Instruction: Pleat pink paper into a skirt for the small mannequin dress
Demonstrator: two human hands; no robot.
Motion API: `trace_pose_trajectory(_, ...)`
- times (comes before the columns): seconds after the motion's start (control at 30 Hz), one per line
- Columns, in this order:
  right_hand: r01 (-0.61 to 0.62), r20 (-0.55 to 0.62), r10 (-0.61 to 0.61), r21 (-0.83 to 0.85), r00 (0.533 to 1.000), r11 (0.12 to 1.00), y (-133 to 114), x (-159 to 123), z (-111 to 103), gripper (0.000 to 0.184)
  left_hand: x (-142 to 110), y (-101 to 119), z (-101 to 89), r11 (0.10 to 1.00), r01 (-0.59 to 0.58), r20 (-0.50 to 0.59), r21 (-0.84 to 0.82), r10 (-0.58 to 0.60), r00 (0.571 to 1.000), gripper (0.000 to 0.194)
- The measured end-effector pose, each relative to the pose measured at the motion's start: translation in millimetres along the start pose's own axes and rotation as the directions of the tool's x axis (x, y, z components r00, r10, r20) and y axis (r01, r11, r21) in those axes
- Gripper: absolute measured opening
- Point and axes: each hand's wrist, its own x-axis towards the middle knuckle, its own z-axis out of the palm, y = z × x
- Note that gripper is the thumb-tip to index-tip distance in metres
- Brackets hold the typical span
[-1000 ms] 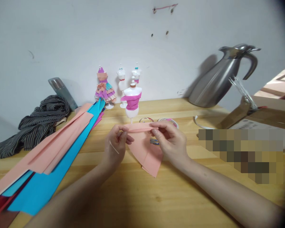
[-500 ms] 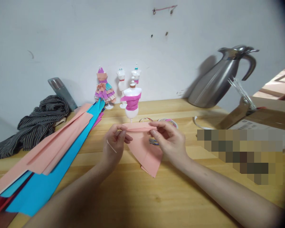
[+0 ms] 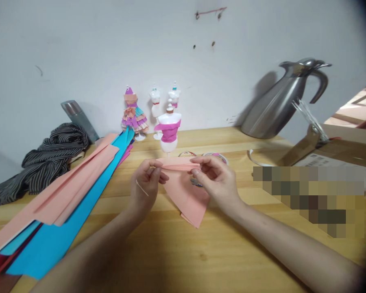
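A folded strip of peach crepe paper [image 3: 179, 165] is held level above the table, its layers stacked along the front edge. My left hand [image 3: 146, 181] pinches its left end between thumb and fingers. At the other end, my right hand [image 3: 218, 179] grips the strip the same way. Below it, a larger piece of peach crepe paper [image 3: 187, 199] lies on the wood; whether it joins the strip is hidden. Just behind my hands stands a small white mannequin [image 3: 168, 120] wrapped in a magenta band [image 3: 170, 133]. Partly covered by my right hand is a small dark metal tool [image 3: 197, 182].
Crepe paper sheets [image 3: 76, 179] spread along the left, beside a striped cloth [image 3: 53, 156] and a grey bottle [image 3: 79, 118]. More mannequins, one in a ruffled paper dress [image 3: 134, 116], stand near the wall. Tape rolls [image 3: 215, 156], a steel jug [image 3: 274, 106] and a cardboard box [image 3: 338, 142] are behind and right.
Both hands have barely moved, still pinching the folded strip. My right fingers have slid slightly left, and the view has shifted a little.
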Motion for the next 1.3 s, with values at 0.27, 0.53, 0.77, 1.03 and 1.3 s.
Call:
trace_pose_trajectory(0.27,-0.054,0.003,0.054,0.065,0.999,0.996,-2.2,0.8,0.1,0.008,-1.2,1.6,1.2,0.999,-0.014,-0.003,0.029,0.015,1.000,0.008)
trace_pose_trajectory(0.53,-0.063,0.045,0.059,0.084,0.997,0.994,-1.5,1.9,0.3,0.008,-0.1,1.5,0.8,0.999,-0.006,-0.005,0.031,0.007,1.000,0.009)
trace_pose_trajectory(0.77,-0.047,0.065,0.042,0.085,0.997,0.995,-4.2,1.6,-0.8,0.009,1.2,9.0,0.8,0.994,0.071,-0.057,0.086,-0.067,0.996,0.008)
trace_pose_trajectory(1.03,-0.006,0.026,0.006,0.020,1.000,1.000,1.9,6.6,-4.8,0.008,3.4,9.6,2.3,0.977,0.179,-0.023,-0.114,-0.183,0.983,0.015)
trace_pose_trajectory(1.3,0.033,-0.023,-0.033,0.008,0.999,0.999,-1.4,7.4,-4.0,0.008,3.1,11.3,2.9,0.972,0.159,-0.072,-0.171,-0.173,0.982,0.012)
